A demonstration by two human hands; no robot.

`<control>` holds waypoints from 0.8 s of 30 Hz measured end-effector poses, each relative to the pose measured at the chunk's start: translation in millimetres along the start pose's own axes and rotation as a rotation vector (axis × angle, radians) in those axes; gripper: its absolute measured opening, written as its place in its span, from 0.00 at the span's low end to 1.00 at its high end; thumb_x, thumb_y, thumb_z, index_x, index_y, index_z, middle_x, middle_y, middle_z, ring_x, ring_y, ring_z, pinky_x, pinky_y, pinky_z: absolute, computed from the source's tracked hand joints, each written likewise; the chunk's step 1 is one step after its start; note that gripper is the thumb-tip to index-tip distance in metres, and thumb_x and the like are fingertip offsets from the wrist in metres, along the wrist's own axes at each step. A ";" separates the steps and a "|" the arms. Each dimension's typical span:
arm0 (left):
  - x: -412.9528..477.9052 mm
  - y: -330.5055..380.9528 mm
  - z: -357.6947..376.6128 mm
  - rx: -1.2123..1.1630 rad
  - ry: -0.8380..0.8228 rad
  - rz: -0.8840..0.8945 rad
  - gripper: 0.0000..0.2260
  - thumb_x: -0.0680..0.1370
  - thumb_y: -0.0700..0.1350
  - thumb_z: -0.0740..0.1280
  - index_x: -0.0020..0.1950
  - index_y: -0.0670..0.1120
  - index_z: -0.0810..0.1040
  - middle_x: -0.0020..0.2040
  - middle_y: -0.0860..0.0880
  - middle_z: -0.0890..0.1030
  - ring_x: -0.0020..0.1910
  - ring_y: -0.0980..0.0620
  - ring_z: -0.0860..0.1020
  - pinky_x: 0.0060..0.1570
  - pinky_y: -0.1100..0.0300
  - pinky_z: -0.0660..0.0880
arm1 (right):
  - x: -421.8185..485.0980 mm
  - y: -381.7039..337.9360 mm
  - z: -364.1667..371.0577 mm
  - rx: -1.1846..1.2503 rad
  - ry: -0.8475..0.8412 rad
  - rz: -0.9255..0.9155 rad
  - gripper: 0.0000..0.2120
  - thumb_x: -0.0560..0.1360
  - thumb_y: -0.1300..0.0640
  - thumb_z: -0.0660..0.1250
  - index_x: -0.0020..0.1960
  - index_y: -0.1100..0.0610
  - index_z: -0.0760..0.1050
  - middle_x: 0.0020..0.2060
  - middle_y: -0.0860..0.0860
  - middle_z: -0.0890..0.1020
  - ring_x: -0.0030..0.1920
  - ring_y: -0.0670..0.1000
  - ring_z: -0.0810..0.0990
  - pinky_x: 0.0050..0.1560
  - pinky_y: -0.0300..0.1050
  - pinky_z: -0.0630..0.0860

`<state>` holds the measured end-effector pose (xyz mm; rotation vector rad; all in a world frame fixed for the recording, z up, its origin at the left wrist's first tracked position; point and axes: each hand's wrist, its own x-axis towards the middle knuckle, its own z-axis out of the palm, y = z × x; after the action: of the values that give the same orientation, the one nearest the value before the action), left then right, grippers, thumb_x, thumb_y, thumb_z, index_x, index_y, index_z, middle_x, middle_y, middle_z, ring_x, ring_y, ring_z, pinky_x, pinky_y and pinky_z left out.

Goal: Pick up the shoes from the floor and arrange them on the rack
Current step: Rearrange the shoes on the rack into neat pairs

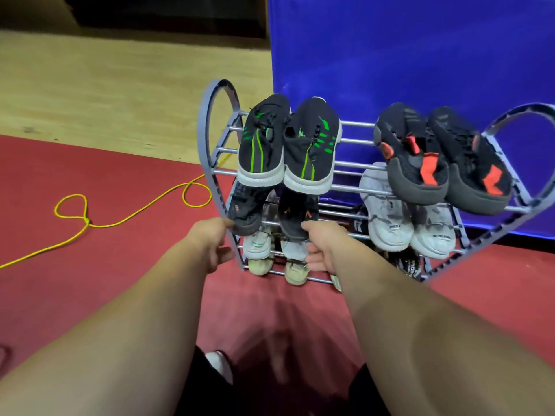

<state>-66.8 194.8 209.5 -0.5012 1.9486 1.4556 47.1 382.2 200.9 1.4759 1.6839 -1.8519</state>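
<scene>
- Step: seating a dark pair on the middle shelf of the rack [207, 124], centre frame. The task looks nearly done.
- Left hand [214, 244]: thumb on the heel of the left dark shoe [244, 210], fingers curled below. Cannot tell if they clamp it.
- Right hand [322, 247]: same at the right dark shoe [295, 219]. Grip unclear.
- Next, probably: push both heels in until the soles sit on the bars, then let go.
- In the way: the green-striped pair [261, 145] overhangs just above, and pale shoes [258, 250] sit just below.
- Around: red-patched pair [420, 163] upper right, white pair [387, 217] beneath it, yellow cord [120, 223] on the floor at left.
</scene>
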 end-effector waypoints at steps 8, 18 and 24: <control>34.5 -0.5 12.9 -0.135 -0.161 -0.119 0.18 0.82 0.48 0.60 0.68 0.40 0.75 0.47 0.43 0.81 0.40 0.49 0.81 0.30 0.60 0.80 | 36.6 -4.0 22.2 0.399 -0.173 0.159 0.19 0.82 0.50 0.63 0.64 0.65 0.75 0.54 0.63 0.82 0.47 0.61 0.83 0.39 0.55 0.81; 35.7 -1.8 32.9 -0.275 -0.222 -0.087 0.11 0.83 0.39 0.62 0.64 0.37 0.76 0.53 0.41 0.84 0.43 0.50 0.83 0.33 0.62 0.82 | 39.0 -1.4 21.4 0.580 -0.171 0.118 0.14 0.84 0.61 0.61 0.67 0.67 0.74 0.46 0.62 0.84 0.44 0.58 0.85 0.31 0.51 0.84; 31.9 -2.1 48.8 -0.256 -0.257 -0.076 0.11 0.83 0.39 0.62 0.64 0.36 0.76 0.45 0.42 0.82 0.43 0.49 0.81 0.39 0.61 0.82 | 30.2 -3.5 13.8 0.607 -0.175 0.099 0.12 0.84 0.61 0.61 0.64 0.66 0.74 0.47 0.62 0.84 0.45 0.58 0.84 0.31 0.50 0.85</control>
<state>-75.3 242.8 177.3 -0.4687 1.5391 1.6417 23.6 384.6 177.3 1.4922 0.9885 -2.4807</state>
